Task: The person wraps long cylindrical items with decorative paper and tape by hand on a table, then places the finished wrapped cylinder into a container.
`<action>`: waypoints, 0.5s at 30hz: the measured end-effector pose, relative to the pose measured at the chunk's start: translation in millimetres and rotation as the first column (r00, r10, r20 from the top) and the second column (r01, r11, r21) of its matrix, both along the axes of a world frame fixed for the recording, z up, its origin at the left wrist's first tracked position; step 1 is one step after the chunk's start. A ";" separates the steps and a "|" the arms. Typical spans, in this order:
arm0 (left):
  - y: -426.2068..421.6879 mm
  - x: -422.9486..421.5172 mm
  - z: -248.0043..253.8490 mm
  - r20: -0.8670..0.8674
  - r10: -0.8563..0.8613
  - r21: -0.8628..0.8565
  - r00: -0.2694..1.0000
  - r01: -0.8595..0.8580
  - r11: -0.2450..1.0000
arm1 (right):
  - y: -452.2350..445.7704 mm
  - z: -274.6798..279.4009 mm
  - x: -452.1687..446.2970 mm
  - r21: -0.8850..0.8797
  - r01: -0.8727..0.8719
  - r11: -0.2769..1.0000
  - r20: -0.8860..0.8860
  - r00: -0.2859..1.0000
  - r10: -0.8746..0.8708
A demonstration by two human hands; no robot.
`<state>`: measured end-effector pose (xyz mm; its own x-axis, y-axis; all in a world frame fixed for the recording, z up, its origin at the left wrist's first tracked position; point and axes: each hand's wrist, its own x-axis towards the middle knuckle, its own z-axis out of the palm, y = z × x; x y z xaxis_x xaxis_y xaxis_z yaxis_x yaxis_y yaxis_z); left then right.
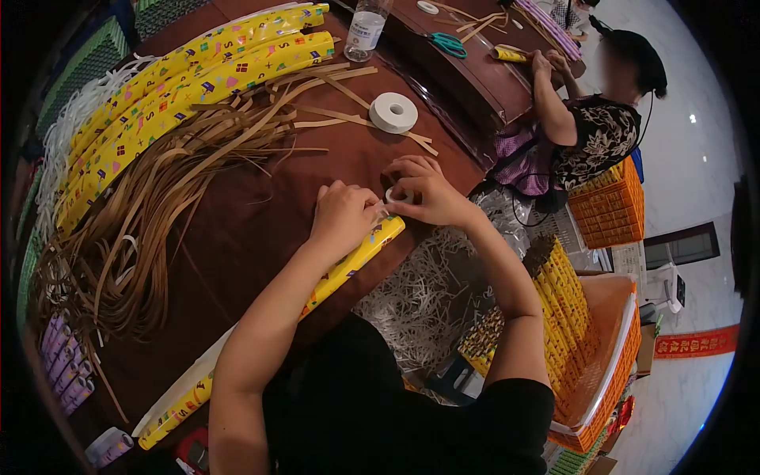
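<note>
Yellow patterned wrapping paper, rolled into a long tube point(348, 271), lies slantwise along the near table edge, passing beneath my left forearm. My left hand point(342, 215) rests by its upper end, fingers bent and pinching at a pale, translucent strip of tape point(381, 210). My right hand point(431, 192) is closed around a small white tape roll point(393, 196), just beyond the tube's end. Between the two hands the strip runs over a short gap. My left fingertips partly hide where it meets the paper.
A larger white tape roll point(393, 112), brown strips point(174, 186), long yellow sheets point(198, 83) and a plastic bottle point(366, 30) lie on the brown-covered table. Orange baskets point(598, 388) hold yellow tubes at right. Another person point(598, 127) works at the far table near teal scissors point(449, 45).
</note>
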<state>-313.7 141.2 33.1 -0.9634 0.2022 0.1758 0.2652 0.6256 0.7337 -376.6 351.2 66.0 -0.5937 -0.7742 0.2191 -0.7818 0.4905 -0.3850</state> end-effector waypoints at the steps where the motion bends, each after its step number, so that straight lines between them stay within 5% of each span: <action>1: -0.9 0.1 1.5 0.013 -0.008 0.000 1.000 0.008 1.000 | 0.7 0.2 -1.9 -0.020 -0.016 1.000 0.038 0.999 0.017; 5: 1.1 -1.3 -1.5 -0.047 -0.001 -0.050 0.999 -0.002 0.999 | -3.0 1.9 -0.4 -0.035 -0.014 0.999 -0.015 1.000 0.014; 7: 2.4 -1.8 -3.5 -0.036 0.004 -0.041 0.999 -0.006 0.999 | -7.6 -0.1 2.8 0.027 0.009 1.000 -0.347 0.938 0.001; 11: 2.9 -1.6 -0.7 0.005 0.011 -0.013 1.000 -0.011 1.000 | -4.0 -10.5 4.0 0.021 0.028 0.999 -0.377 0.926 -0.018; 15: 3.1 -3.2 -2.7 0.019 0.017 -0.011 1.000 -0.016 1.000 | -7.5 -0.6 2.9 -0.055 -0.032 0.998 -0.193 0.981 0.020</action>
